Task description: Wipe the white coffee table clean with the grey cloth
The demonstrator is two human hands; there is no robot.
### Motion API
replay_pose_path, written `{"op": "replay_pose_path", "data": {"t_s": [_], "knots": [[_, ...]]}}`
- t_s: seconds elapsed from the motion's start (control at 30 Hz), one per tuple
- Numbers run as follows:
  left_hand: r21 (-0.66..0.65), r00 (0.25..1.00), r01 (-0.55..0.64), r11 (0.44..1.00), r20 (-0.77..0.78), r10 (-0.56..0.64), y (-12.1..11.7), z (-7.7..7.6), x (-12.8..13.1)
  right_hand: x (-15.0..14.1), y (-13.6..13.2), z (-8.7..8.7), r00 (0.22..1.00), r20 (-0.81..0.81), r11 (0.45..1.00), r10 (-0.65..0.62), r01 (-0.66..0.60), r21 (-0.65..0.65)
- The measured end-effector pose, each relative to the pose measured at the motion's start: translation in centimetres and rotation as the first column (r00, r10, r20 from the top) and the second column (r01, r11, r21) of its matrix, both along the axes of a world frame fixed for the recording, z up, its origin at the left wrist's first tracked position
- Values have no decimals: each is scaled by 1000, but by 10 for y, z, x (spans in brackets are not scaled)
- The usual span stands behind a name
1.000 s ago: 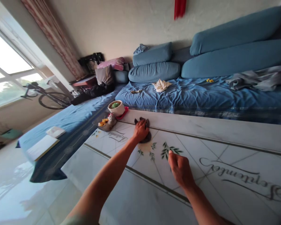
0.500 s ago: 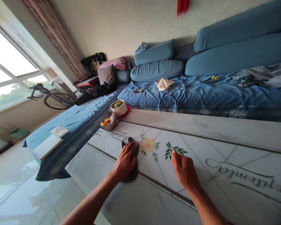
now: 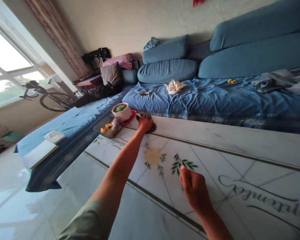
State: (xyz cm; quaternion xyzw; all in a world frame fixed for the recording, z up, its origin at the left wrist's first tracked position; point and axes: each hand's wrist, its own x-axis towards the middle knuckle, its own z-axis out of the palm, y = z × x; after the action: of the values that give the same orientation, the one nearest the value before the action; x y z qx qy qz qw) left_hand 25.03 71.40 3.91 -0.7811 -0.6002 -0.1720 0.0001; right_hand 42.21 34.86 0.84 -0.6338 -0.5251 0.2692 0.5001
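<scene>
At the far side of the marble-patterned table (image 3: 215,133), my left hand (image 3: 145,123) is closed over a dark grey cloth (image 3: 153,128) and presses it on the tabletop. Parts of the cloth stick out around the fingers. My right hand (image 3: 193,186) is a closed fist over the printed green leaves, with nothing showing in it. Left of my left hand, a white pot with a succulent (image 3: 121,111) stands on a red saucer (image 3: 129,118). In front of the pot is a clear plastic container (image 3: 111,128) with orange-yellow scraps and crumpled wrapping in it.
Behind the table runs a sofa with a blue cover (image 3: 200,96), bearing a crumpled cream cloth (image 3: 174,86) and grey clothing (image 3: 277,80). On the left sofa section lie a white book-like block (image 3: 41,153) and a tissue pack (image 3: 54,136). A bicycle (image 3: 53,98) stands by the window.
My left hand has moved the dark cloth from the middle of the printed strip to the table's far side, near the plant pot. My right fist stays in nearly the same place.
</scene>
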Motion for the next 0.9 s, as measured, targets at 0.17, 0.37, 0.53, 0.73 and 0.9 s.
{"op": "replay_pose_path", "data": {"t_s": [0.17, 0.37, 0.53, 0.73, 0.9], "knots": [[-39, 999, -40, 998, 8, 40, -125, -8, -85, 5, 1, 3, 999, 43, 1000, 1, 0, -21], [20, 998, -58, 998, 39, 58, -339, -54, -254, 8, 2, -2, 996, 80, 1000, -28, 28, 4], [33, 996, -89, 996, 36, 87, -375, -70, -288, 7, 4, -4, 993, 121, 1000, -5, 6, -9], [-13, 998, -56, 998, 19, 56, -192, -37, -186, 4, 4, -14, 992, 116, 999, -49, 50, 1], [-50, 998, -51, 997, 25, 52, -30, -16, -95, 4, -1, -10, 994, 109, 1000, -14, 13, 18]]}}
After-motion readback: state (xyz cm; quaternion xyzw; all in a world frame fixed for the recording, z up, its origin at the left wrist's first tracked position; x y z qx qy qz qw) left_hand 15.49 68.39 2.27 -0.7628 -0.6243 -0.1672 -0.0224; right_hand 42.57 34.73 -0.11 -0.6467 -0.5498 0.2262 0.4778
